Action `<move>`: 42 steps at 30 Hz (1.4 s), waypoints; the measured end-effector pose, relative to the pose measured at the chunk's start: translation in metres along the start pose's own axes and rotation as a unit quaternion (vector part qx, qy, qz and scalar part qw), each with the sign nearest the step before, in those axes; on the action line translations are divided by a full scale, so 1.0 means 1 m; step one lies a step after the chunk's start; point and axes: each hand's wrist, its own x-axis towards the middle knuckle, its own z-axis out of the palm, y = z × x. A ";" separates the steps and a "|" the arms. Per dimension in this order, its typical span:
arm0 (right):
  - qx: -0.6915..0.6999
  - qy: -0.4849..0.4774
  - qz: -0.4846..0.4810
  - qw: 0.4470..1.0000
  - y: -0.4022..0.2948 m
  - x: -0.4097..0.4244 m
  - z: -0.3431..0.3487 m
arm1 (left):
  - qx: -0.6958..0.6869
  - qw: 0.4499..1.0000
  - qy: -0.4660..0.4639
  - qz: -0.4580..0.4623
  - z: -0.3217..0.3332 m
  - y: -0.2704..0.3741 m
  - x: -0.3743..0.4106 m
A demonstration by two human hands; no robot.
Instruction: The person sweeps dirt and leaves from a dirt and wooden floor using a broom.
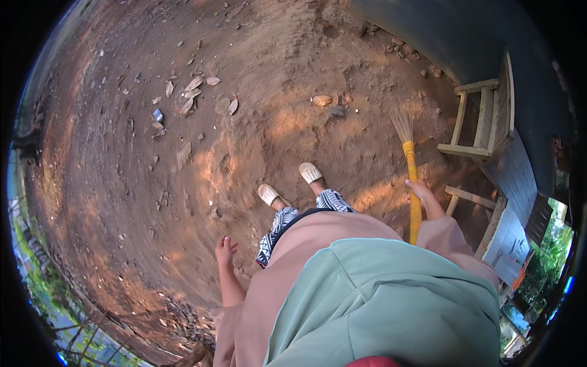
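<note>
My right hand point(419, 190) is closed around the yellow-wrapped handle of a stick broom point(412, 165), at my right side. The broom's thin bristles fan out away from me, at or just above the bare dirt ground; the exact contact is hard to tell. Part of the handle's near end is hidden by my sleeve and clothing. At my left side hangs my left hand point(225, 251), holding nothing, its fingers loosely bent and apart. Dry leaves point(192, 89) lie scattered ahead on the soil, with a small blue-and-white wrapper point(157, 115) near them.
To the right stand a wooden bench point(465, 149) and a plank table point(513, 179), beside a dark wall point(458, 32). Small stones point(403, 48) lie along the wall's foot. More leaf litter point(183, 316) gathers at the lower left. My sandals point(311, 172) rest on uneven dirt.
</note>
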 end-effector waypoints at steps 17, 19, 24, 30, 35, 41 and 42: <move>-0.122 -0.028 -0.188 0.974 -0.053 -0.088 0.180 | 0.096 0.995 -0.011 -0.015 -0.104 0.045 0.068; -0.056 0.078 -0.131 0.987 -0.062 -0.038 0.132 | 0.106 0.993 0.000 -0.051 -0.123 0.027 0.069; 0.136 0.094 0.001 0.986 -0.067 0.092 0.057 | 0.213 0.976 -0.032 -0.036 -0.117 0.038 0.048; -0.179 -0.067 -0.131 0.973 -0.080 0.041 0.219 | 0.221 0.974 -0.051 -0.004 -0.057 0.085 0.038; -0.243 -0.211 -0.220 0.921 -0.111 -0.037 0.190 | 0.228 0.967 -0.083 0.074 0.019 0.147 0.028; -0.102 0.017 -0.209 0.972 -0.168 0.087 0.095 | 0.222 0.969 -0.064 0.083 0.042 0.135 0.008; -0.095 0.019 -0.186 0.978 -0.184 0.107 0.081 | 0.237 0.966 -0.065 0.075 0.041 0.126 0.003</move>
